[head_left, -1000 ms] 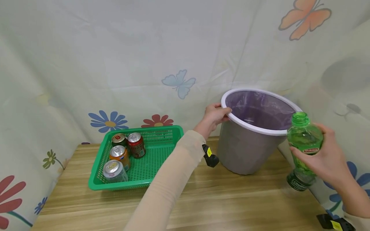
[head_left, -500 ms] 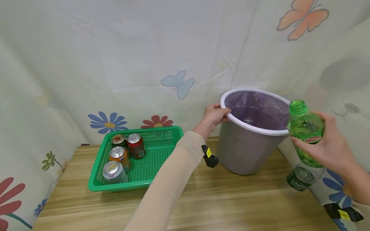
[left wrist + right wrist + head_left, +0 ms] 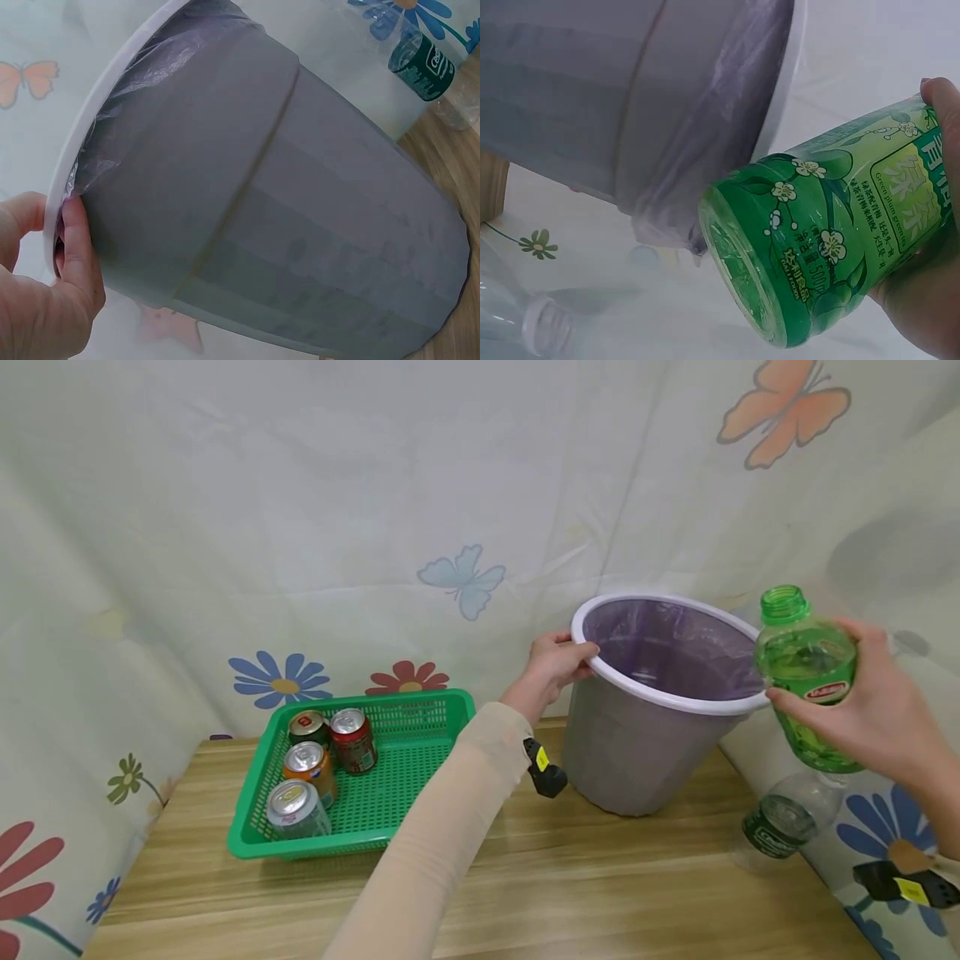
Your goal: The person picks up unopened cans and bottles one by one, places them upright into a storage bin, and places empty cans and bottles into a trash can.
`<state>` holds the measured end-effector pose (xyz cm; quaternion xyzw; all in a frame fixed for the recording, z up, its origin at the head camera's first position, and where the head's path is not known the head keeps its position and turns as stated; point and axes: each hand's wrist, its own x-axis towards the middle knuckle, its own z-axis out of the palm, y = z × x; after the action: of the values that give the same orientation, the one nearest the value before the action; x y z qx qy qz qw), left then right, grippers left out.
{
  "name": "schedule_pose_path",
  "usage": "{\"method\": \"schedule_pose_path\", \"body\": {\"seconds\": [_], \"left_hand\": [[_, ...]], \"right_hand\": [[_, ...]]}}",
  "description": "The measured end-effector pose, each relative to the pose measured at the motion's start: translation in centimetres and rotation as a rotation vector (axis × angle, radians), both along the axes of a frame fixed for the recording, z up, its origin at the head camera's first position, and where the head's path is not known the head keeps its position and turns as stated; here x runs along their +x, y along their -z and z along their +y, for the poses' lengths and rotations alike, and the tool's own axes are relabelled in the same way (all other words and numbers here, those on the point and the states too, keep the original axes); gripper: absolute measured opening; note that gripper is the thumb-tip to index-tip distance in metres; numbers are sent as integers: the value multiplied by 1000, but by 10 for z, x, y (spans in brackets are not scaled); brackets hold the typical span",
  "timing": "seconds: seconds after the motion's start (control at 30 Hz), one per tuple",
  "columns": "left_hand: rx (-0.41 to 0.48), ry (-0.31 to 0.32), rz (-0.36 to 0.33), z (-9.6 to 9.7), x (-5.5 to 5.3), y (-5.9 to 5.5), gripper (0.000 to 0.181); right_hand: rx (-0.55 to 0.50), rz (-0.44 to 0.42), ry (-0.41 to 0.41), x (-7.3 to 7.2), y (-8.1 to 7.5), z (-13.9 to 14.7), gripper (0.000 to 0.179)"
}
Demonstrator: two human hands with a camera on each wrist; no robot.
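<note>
A grey trash bin (image 3: 637, 752) with a white rim and a purple liner bag (image 3: 675, 652) stands on the table at the right. At the rim's left side, my left hand (image 3: 553, 667) pinches it; in the left wrist view, thumb and fingers sit on either side of the rim. My right hand (image 3: 888, 710) grips a green plastic tea bottle (image 3: 810, 668), uncapped and nearly upright, beside the bin's right rim. In the right wrist view the bottle's base (image 3: 742, 270) faces the camera. A clear bottle (image 3: 783, 822) with a dark green label stands below it on the table.
A green plastic basket (image 3: 405, 839) sits on the wooden table (image 3: 585, 893) at the left. Inside it are several drink cans, among them a red can (image 3: 354, 742) and an orange can (image 3: 310, 768). A patterned cloth backdrop (image 3: 375, 485) hangs behind and at the sides.
My right hand has lifted the green tea bottle upward and slightly right, away from above the clear bottle, now more visible. My left hand stays on the bin's rim.
</note>
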<state>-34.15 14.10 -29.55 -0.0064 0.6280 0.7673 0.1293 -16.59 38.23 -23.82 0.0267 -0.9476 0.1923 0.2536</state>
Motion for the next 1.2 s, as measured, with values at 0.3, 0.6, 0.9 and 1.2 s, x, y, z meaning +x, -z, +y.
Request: {"method": "schedule_pose_path", "body": {"seconds": [0.3, 0.6, 0.9, 1.2], "left_hand": [[20, 6, 3, -1, 1, 1, 40], [34, 1, 9, -1, 0, 2, 39], [36, -1, 14, 0, -2, 3, 40], [45, -10, 6, 1, 0, 2, 40]], "right_hand": [[10, -10, -25, -8, -12, 0, 92], [20, -34, -20, -20, -21, -2, 93], [61, -44, -27, -33, -34, -7, 92], [91, -71, -43, -48, -43, -12, 93]]}}
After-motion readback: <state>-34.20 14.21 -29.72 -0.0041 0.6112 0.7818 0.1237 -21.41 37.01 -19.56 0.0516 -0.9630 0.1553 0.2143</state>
